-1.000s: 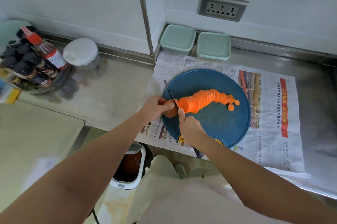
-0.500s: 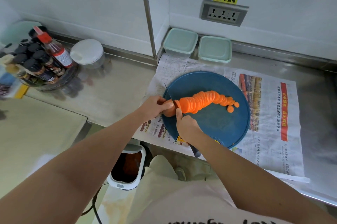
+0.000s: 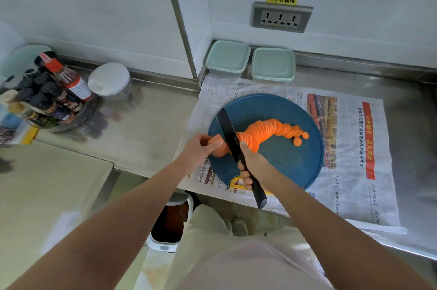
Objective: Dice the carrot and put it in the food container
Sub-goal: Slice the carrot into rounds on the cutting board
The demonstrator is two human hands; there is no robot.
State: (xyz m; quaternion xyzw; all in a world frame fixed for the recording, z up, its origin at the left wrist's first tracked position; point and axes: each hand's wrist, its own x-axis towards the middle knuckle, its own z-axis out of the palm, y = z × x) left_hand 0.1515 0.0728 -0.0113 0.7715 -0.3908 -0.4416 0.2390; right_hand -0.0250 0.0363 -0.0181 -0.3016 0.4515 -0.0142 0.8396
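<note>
Left hand (image 3: 198, 149) grips the carrot stub (image 3: 218, 146); right hand (image 3: 252, 164) clasps the knife (image 3: 233, 140) between stub and slices (image 3: 267, 132).

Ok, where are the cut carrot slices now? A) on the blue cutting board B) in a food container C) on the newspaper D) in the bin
A: the carrot slices lie in a leaning row on the blue cutting board, right of the knife.

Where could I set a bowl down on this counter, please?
Bare steel lies between the jar and the newspaper, and right of the newspaper. The cutting board is crowded: left hand on the carrot, right hand gripping the knife.
</note>
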